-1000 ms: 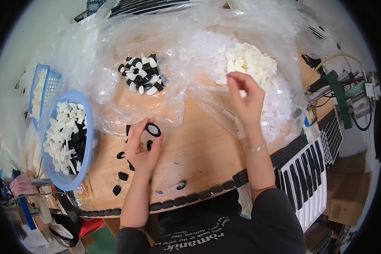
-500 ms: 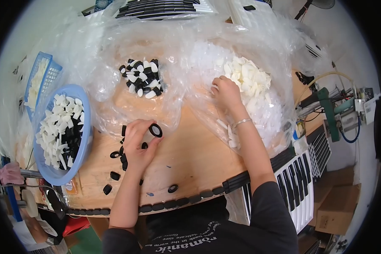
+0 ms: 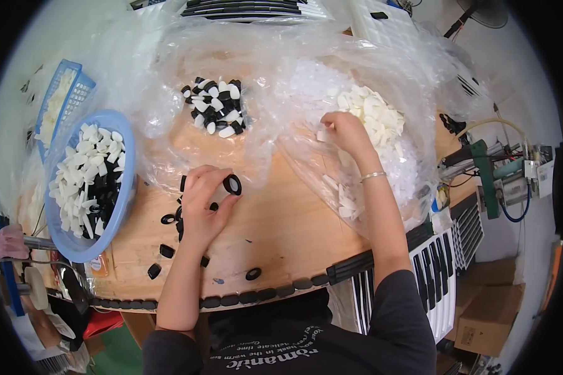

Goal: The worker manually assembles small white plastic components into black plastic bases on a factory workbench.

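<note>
My left hand (image 3: 201, 199) is closed at the fingertips on a black oval ring (image 3: 227, 185) with a pale centre, held above the wooden table. My right hand (image 3: 350, 134) is closed in a pinch, and a small white piece (image 3: 322, 135) shows at its fingertips. It is over a clear plastic bag, beside a heap of cream-white flat pieces (image 3: 376, 115) and translucent pieces (image 3: 399, 178). Several loose black rings and caps, such as this black ring (image 3: 253, 274), lie around my left forearm.
Mixed black and white pieces (image 3: 216, 105) lie on clear plastic at the far middle. To the left stand a blue basin (image 3: 129, 187) of white and black pieces and a blue basket (image 3: 80, 95). Black pieces line the table's near edge. A green-handled tool (image 3: 483, 178) stands right.
My right hand has shifted slightly right, and a white piece now shows at its fingertips. My left hand still grips the black ring. The whole view has tilted a little.
</note>
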Demonstrator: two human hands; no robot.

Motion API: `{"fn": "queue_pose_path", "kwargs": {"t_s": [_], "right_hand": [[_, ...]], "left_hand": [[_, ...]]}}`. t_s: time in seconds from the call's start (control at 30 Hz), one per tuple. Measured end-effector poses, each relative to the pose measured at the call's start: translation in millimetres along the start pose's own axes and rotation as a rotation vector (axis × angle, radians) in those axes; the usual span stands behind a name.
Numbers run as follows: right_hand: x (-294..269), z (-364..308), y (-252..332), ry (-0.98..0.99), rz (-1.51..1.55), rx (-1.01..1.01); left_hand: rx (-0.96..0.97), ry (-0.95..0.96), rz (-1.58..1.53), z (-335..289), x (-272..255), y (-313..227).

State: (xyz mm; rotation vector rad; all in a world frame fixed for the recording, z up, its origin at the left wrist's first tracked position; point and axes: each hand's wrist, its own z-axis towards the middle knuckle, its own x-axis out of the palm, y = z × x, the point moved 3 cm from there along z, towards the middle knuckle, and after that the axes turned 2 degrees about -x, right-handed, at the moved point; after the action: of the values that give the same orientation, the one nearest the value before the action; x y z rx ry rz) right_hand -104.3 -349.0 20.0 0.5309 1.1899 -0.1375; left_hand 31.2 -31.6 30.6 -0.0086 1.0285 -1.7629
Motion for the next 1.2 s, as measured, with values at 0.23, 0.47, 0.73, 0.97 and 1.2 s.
{"fn": "queue_pose_path", "kwargs": {"t_s": [0.23,0.47,0.73,0.97,1.2], "right_hand": [[-18.3,-46.4,6.9,0.083,0.189,0.076],[-48.1,-106.2,-3.8,-0.042,0.265,0.317],[-2.2,-120.1,18.1,-0.022,0.034,0.223],[-37.5,-94.4,81.9,-0.283,0.538,0.254],[-20.7,-79.3,183.9,-0.069,0.792,-0.053]], "left_hand": [[0.063,0.027,0.002,-0.6,2.5,-6.2],[0.079,0.047,0.026,-2.4,2.5,-9.4],[0.140,0.083,0.017,-3.2,6.1,-15.8],[0.134,0.020,-0.004,-5.1,4.4,-9.6],[0.191,-0.067,0.022,-5.6,4.2,-12.0]]}}
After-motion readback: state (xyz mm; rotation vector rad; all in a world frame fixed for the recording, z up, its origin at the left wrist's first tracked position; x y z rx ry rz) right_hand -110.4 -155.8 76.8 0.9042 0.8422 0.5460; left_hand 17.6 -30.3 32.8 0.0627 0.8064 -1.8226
